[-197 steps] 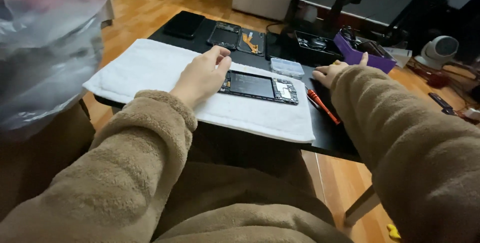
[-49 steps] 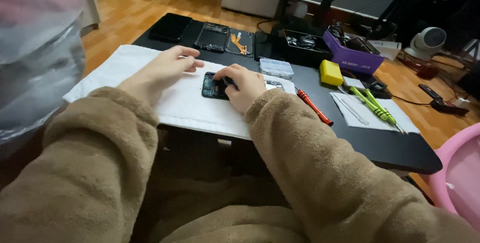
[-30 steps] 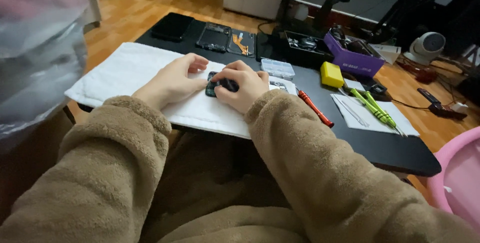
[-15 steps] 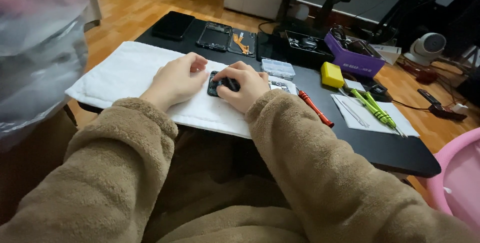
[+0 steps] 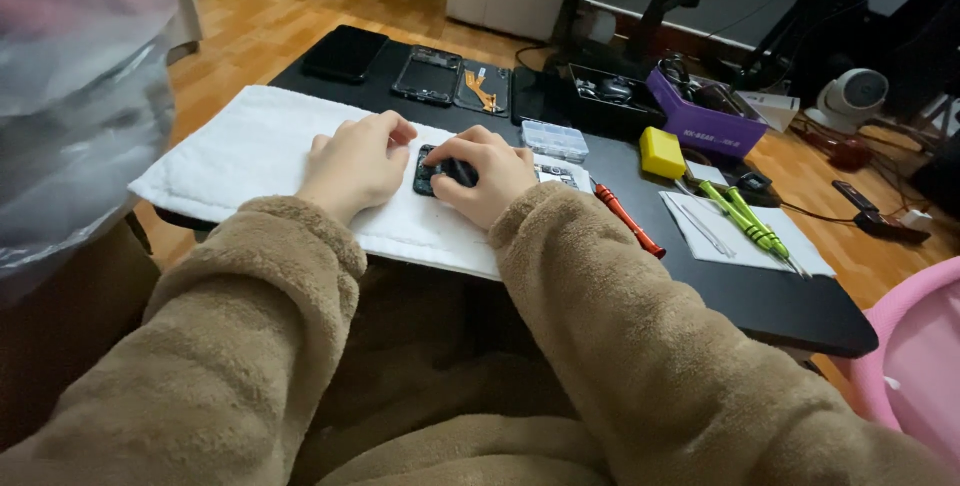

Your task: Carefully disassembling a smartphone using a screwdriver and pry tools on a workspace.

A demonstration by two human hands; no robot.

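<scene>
Fingers of both hands, left [image 5: 352,161] and right [image 5: 485,174], hide most of phone [image 5: 424,173]; grip unclear.

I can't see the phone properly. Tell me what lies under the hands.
The opened phone lies on the white towel; the left hand and right hand cover most of it, so its insides stay hidden.

home repair bench | wood floor [image 5: 300,6] | tool-strewn black table [image 5: 760,296]
</scene>
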